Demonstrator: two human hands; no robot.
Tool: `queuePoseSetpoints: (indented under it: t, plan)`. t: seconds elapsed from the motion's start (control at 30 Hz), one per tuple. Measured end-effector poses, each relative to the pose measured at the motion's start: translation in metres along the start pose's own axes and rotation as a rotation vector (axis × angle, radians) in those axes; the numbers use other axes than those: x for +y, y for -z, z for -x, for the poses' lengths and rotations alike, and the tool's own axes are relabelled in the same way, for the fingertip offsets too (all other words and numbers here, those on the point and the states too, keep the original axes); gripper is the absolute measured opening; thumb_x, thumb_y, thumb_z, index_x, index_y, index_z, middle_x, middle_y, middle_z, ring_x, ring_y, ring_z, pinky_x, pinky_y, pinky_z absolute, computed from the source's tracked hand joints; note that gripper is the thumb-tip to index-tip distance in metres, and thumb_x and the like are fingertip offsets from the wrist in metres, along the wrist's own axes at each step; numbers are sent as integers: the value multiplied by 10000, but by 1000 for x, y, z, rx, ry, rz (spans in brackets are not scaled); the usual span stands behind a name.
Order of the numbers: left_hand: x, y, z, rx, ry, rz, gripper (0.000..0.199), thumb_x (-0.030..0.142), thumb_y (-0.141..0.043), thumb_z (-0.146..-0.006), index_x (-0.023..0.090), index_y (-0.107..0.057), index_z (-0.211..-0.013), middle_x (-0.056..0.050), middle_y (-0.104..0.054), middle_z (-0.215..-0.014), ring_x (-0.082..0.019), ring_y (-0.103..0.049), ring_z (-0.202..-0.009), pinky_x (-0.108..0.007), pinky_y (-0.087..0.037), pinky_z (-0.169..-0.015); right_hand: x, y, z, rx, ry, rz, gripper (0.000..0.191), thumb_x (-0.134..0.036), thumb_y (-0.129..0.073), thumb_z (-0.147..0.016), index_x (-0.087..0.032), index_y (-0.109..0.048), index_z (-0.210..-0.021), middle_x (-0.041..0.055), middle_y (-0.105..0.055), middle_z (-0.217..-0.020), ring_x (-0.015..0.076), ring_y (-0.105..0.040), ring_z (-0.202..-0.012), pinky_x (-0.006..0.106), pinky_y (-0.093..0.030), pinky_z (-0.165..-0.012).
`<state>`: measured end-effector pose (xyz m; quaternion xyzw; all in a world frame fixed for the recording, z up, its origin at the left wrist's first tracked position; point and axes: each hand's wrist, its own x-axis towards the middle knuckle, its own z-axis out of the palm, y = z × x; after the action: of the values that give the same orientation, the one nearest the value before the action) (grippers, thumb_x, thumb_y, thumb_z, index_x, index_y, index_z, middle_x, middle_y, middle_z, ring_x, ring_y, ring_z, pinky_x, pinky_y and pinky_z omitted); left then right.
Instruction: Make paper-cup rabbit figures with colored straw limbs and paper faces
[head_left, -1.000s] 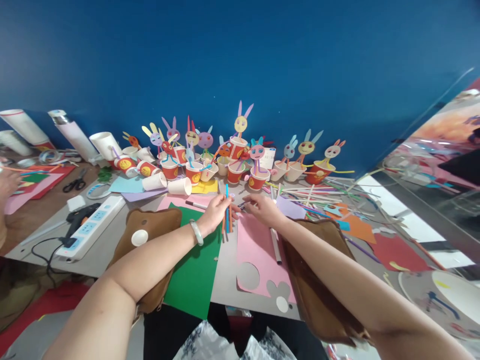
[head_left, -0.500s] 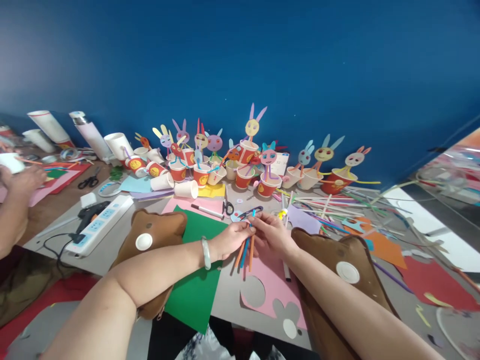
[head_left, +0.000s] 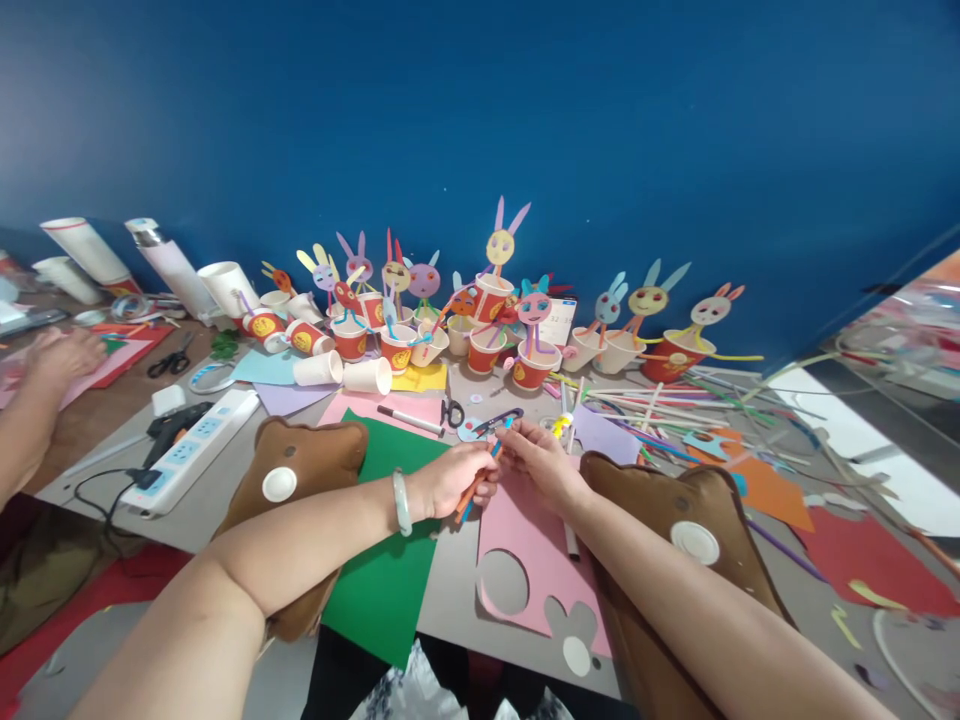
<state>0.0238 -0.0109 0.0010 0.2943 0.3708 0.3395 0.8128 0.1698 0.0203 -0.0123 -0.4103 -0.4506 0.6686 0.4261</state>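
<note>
Over the middle of the table, my left hand [head_left: 456, 480] is wrapped round a small bundle of blue and orange pipe cleaners [head_left: 466, 500], whose lower ends stick out below the fist. At the bundle's upper blue end, my right hand [head_left: 546, 462] is closed in a pinch, touching my left fingertips. Part of the bundle is hidden by the fingers. Under my left wrist lies a green paper sheet [head_left: 382, 590]. Pink paper [head_left: 525, 520] with round and rabbit-shaped cut-outs lies below my right hand. Just beyond the hands are scissors [head_left: 453, 412] and a black-and-white marker [head_left: 411, 420].
Paper cups holding rabbit figures [head_left: 534, 368] line the blue wall. Brown bear-shaped cushions [head_left: 330, 455] lie under both forearms. At left are a power strip [head_left: 195, 450], a glue gun [head_left: 169, 430] and another person's hand [head_left: 71, 355]. Loose pipe cleaners [head_left: 622, 405] cover the right.
The bundle has tilted, its lower ends swinging left, and my left hand has closed further round it. The other person's hand no longer holds a white cup. The view has shifted slightly.
</note>
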Motion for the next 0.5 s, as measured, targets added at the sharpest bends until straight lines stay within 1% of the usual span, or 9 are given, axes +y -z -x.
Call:
queuePoseSetpoints:
  t: [0.13, 0.27, 0.37, 0.43, 0.5]
  plan:
    - [-2, 1, -1, -53, -59, -12, 73, 147, -553, -741, 165, -488, -766, 59, -423, -576, -42, -396, -431, -174, -284, -461, 1, 0, 0, -3, 29, -9, 417, -497, -729, -793, -196, -481, -645, -63, -461, -470, 51, -295, -408, 215, -193, -413]
    - [-3, 3, -1, -36, -71, -72, 173, 276, -617, -793, 187, -469, -805, 41, -502, -595, -60, -431, -428, -185, -305, -455, 1, 1, -1, -6, 68, -19, 426, -499, -748, -780, -190, -487, -647, -76, -421, -479, 44, -302, -413, 206, -212, -411]
    - [-2, 4, 0, -41, -56, -120, 222, 359, -604, -833, 216, -436, -857, 58, -495, -563, -61, -382, -387, -173, -244, -412, 1, 3, -2, -21, 82, -35, 415, -481, -773, -762, -182, -507, -648, -81, -403, -488, 37, -296, -420, 194, -233, -412]
    - [-2, 4, 1, -52, -58, -132, 226, 374, -591, -855, 218, -429, -872, 73, -470, -556, -45, -331, -372, -163, -199, -402, 2, 4, -4, -13, 79, -20, 406, -479, -784, -748, -179, -526, -655, -76, -424, -499, 36, -309, -423, 187, -239, -403]
    - [-1, 5, 2, -42, -63, -127, 226, 370, -590, -865, 207, -433, -863, 76, -456, -564, -31, -310, -373, -157, -188, -407, 2, 5, -5, 8, 75, 2, 397, -496, -784, -741, -182, -549, -678, -67, -455, -520, 42, -342, -422, 185, -257, -390]
